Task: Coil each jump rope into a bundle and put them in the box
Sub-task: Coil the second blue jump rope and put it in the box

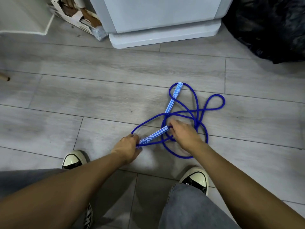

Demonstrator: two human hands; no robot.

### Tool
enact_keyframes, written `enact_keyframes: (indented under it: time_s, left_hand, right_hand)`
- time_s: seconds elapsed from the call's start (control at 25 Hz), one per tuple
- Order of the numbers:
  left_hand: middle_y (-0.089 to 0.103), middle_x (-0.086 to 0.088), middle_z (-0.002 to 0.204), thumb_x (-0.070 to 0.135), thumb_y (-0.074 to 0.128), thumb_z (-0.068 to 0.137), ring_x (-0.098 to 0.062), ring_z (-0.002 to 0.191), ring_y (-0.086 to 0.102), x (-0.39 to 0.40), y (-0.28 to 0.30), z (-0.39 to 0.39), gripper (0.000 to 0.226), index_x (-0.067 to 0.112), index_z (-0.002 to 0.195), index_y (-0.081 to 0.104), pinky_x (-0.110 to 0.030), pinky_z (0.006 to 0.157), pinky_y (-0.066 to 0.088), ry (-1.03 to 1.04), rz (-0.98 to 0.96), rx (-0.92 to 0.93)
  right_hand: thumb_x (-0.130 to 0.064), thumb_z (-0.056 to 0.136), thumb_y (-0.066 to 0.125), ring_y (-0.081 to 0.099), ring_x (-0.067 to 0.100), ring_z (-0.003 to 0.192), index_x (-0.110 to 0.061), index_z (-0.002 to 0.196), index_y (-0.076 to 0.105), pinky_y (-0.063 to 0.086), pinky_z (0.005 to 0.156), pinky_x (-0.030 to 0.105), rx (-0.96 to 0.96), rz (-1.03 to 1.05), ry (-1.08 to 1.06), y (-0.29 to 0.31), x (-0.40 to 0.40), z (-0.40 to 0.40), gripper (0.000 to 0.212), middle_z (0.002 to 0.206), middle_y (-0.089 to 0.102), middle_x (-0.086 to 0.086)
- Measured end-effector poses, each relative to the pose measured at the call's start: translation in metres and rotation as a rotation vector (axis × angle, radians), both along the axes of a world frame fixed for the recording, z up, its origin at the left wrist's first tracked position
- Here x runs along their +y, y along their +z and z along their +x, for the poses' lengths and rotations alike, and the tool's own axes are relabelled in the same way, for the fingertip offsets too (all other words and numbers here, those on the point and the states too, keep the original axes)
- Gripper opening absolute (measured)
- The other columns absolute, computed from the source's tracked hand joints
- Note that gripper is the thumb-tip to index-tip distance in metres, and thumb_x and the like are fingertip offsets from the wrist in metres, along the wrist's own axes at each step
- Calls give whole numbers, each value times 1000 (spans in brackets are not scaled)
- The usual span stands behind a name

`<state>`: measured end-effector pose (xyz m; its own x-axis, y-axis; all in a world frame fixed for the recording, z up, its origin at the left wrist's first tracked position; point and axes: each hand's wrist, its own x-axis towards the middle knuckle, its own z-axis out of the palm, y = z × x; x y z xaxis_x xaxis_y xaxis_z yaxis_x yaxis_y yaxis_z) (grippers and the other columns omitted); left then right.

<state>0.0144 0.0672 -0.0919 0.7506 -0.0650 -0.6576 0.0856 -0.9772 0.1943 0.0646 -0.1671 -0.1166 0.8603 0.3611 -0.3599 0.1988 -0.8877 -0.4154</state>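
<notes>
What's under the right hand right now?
The right hand covers the top end of the nearer patterned handle and blue rope loops on the floor. Its fingertips and any grip are hidden.

**Grey plank floor with a white appliance at the far edge**

I look down on a floor (102, 90) of pale grey wood-look planks with thin dark seams. At the top centre stands the base of a white appliance (161, 22) with a stepped plinth. To its left a torn cardboard box (77, 15) leans beside a white wall corner (24, 15). A crumpled black plastic bag (270, 28) fills the top right. Light is soft and even.
</notes>
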Motion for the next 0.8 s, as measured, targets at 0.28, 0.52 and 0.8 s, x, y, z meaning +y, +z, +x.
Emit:
enact_keyframes:
  time_s: [0.28, 0.52, 0.8]
  left_hand:
    - [60, -13, 125, 28, 61, 88, -33, 113, 57, -33, 78, 25, 37, 11, 120, 52, -39, 93, 48, 225, -166, -129]
    - [56, -4, 128, 39, 66, 80, -32, 115, 51, -32, 237, 52, 58, 22, 132, 44, -46, 95, 44, 119, -353, -702]
    - [59, 6, 77, 35, 51, 100, -15, 73, 57, 20, 352, 30, 21, 16, 96, 60, -35, 68, 46, -74, -601, -715]
  right_hand:
    - [-19, 99, 56, 67, 28, 72, -32, 94, 53, 57, 78, 56, 109, 696, -307, 119, -9, 13, 14, 74, 68, -1]
    - [-13, 100, 58, 63, 16, 52, -13, 95, 57, 57, 64, 46, 22, 709, -229, 249, 15, 24, 5, 66, 61, 7]
    - [-26, 95, 67, 49, 13, 51, -15, 93, 68, 43, 52, 25, -198, 592, -89, 386, 55, -2, 11, 62, 57, 0]
